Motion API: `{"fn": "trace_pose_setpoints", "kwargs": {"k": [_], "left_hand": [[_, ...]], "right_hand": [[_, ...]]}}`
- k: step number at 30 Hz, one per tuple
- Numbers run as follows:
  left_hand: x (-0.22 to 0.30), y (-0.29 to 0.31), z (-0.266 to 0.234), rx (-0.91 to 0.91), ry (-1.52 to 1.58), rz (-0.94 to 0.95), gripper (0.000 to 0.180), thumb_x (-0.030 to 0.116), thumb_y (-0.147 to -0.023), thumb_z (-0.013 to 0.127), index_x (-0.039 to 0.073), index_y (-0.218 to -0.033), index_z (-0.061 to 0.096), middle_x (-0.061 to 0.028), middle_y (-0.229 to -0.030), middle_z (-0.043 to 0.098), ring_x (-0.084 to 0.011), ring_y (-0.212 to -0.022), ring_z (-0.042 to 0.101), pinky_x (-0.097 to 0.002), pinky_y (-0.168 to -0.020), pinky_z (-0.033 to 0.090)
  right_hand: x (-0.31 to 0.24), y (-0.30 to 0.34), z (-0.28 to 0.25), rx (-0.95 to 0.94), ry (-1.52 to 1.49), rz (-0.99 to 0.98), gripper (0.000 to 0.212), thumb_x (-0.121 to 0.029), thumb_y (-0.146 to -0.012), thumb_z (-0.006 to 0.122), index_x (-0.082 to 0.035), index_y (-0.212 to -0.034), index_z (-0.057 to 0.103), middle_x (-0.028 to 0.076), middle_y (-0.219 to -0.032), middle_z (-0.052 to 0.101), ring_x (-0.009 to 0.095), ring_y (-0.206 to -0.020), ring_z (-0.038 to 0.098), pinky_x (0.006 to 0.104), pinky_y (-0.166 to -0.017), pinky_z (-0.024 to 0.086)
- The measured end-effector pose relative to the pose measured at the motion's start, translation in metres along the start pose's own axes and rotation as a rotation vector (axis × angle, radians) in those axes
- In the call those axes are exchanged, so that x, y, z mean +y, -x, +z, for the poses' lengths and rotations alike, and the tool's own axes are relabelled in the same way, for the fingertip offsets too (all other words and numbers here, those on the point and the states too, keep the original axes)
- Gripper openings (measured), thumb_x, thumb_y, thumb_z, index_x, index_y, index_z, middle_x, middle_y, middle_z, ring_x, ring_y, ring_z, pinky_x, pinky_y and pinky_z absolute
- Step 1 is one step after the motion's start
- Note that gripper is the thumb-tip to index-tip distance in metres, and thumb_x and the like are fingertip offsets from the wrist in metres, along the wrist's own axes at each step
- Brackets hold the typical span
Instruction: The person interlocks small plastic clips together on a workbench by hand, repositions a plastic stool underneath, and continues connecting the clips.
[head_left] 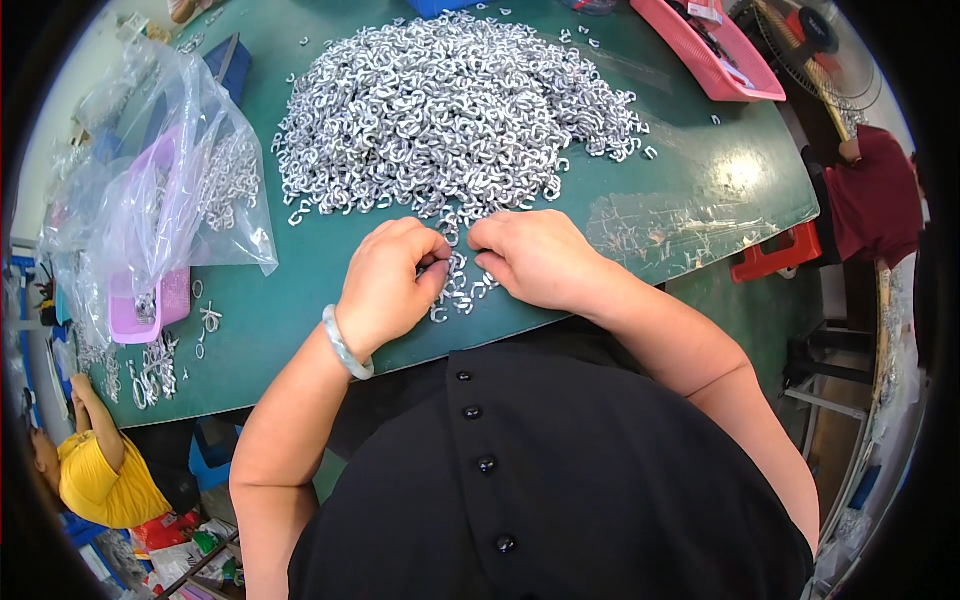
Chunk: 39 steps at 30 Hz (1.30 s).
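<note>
Black buttoned shirt (520,470) fills the near view, right at the near edge of the green tabletop (700,190). Left hand (390,285), pale bangle (345,345) on the wrist, fingers curled tight, thumb and forefinger pinching a small metal hook (445,262). Right hand (535,258) knuckles up, fingers curled under; can't tell what they hold. Few loose hooks (462,295) lie between the hands. Big pile of hooks (450,110) sits beyond, mid-tabletop. Clear plastic bag (160,170) over a purple basket (150,300) at the left edge, pink tray (705,50) far right corner.

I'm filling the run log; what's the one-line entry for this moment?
left hand: pinched on small metal hooks | right hand: fingers curled on same hooks | hook pile: behind hands | table: green
</note>
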<state>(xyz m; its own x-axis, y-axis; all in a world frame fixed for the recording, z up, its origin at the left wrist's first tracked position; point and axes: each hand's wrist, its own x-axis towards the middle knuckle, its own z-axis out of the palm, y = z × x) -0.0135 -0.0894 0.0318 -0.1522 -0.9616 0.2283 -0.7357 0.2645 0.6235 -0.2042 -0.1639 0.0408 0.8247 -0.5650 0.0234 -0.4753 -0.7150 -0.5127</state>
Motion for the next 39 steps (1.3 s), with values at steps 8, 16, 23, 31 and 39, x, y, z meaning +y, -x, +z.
{"fn": "trace_pose_setpoints", "kwargs": {"k": [8,16,23,31,39], "left_hand": [[-0.001,0.002,-0.004,-0.016,-0.004,-0.031,0.011,0.0,-0.071,0.069,0.005,-0.08,0.064,-0.0057,-0.072,0.055,-0.0232,-0.071,0.056,-0.0341,-0.064,0.045],[-0.008,0.001,-0.019,-0.006,-0.057,0.12,0.012,0.002,-0.073,0.068,0.003,-0.084,0.067,-0.0074,-0.074,0.057,-0.0239,-0.071,0.056,-0.0339,-0.065,0.045],[-0.01,-0.011,-0.009,0.087,-0.065,-0.012,0.015,0.005,-0.075,0.068,0.004,-0.09,0.066,-0.0078,-0.075,0.057,-0.023,-0.069,0.057,-0.033,-0.064,0.046],[-0.012,-0.015,-0.003,0.111,-0.133,0.021,0.006,0.006,-0.074,0.068,0.004,-0.079,0.065,-0.0071,-0.07,0.056,-0.0249,-0.068,0.056,-0.0354,-0.062,0.045],[-0.01,-0.005,-0.018,0.043,-0.156,0.015,0.004,0.003,-0.073,0.066,0.004,-0.075,0.063,-0.0074,-0.07,0.056,-0.0264,-0.069,0.056,-0.0367,-0.063,0.044]], "right_hand": [[-0.001,0.003,0.001,0.028,-0.025,-0.039,0.013,-0.015,-0.084,0.057,-0.01,-0.093,0.063,0.011,-0.088,0.064,0.032,-0.085,0.063,0.0458,-0.071,0.05],[0.002,-0.003,0.001,0.082,0.077,-0.149,0.021,-0.014,-0.084,0.059,-0.013,-0.103,0.068,0.008,-0.077,0.059,0.03,-0.074,0.062,0.0419,-0.065,0.05],[0.0,-0.001,-0.003,0.024,0.097,-0.17,0.021,-0.014,-0.083,0.06,-0.012,-0.103,0.069,0.007,-0.078,0.059,0.029,-0.074,0.062,0.0414,-0.064,0.05],[0.005,-0.003,-0.002,0.098,0.03,-0.113,0.014,-0.012,-0.083,0.057,-0.01,-0.093,0.066,0.009,-0.082,0.062,0.031,-0.078,0.063,0.0431,-0.067,0.051],[0.007,-0.004,-0.001,0.183,0.044,-0.064,0.011,-0.012,-0.084,0.053,-0.006,-0.086,0.062,0.013,-0.083,0.063,0.033,-0.079,0.064,0.0462,-0.067,0.051]]}}
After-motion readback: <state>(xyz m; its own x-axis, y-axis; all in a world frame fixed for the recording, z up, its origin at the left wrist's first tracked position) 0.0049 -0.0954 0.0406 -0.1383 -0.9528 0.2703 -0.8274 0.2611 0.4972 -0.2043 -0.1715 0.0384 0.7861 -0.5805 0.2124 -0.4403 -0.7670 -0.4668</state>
